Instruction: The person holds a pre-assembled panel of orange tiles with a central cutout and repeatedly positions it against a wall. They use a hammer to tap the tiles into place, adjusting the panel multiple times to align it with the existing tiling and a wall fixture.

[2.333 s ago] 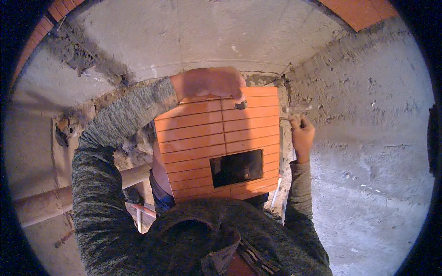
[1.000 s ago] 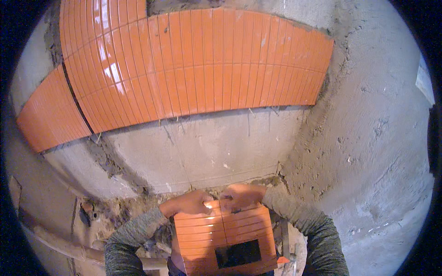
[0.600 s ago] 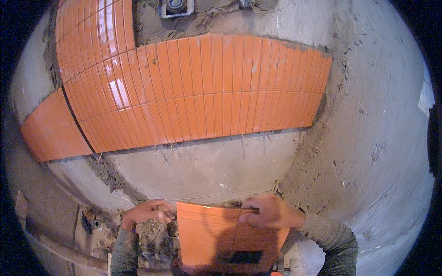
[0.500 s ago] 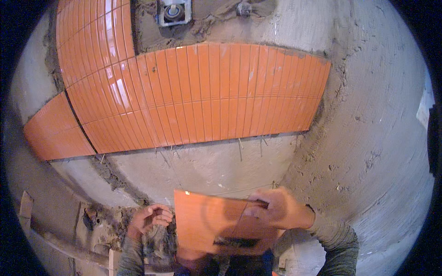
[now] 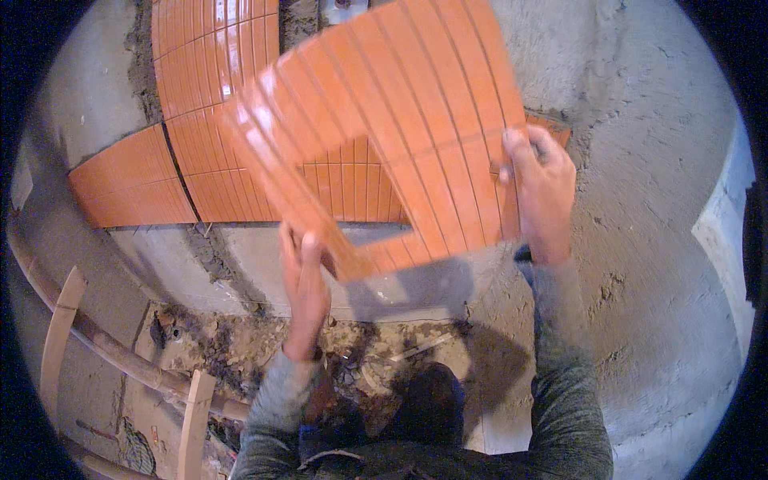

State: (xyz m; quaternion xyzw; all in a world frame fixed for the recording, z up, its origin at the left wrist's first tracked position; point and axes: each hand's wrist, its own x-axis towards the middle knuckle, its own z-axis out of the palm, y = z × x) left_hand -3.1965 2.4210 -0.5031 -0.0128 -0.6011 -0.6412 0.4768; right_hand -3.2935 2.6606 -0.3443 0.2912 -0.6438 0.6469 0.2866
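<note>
An orange ribbed wall tile (image 5: 432, 104) with a square cut-out is held up in front of the wall, tilted. Through its opening I see tiles fixed behind it. My left hand (image 5: 306, 280) grips its lower left corner. At the right edge, my right hand (image 5: 541, 188) holds it with the thumb on the front face. Behind it, orange tiles (image 5: 248, 188) cover part of the wall, partly hidden by the held tile. A white-edged wall box (image 5: 344, 10) peeks out above its top edge.
Rough grey plaster (image 5: 640, 264) covers the wall on the right. Rubble (image 5: 240, 352) lies along the wall's foot. To the lower left are a curved pipe (image 5: 120, 356) and wooden slats (image 5: 194, 420). My legs are at the lower middle.
The tile has risen from low before me to the tiled wall, its grooved face now showing. My left hand, free before, has taken hold of its lower corner.
</note>
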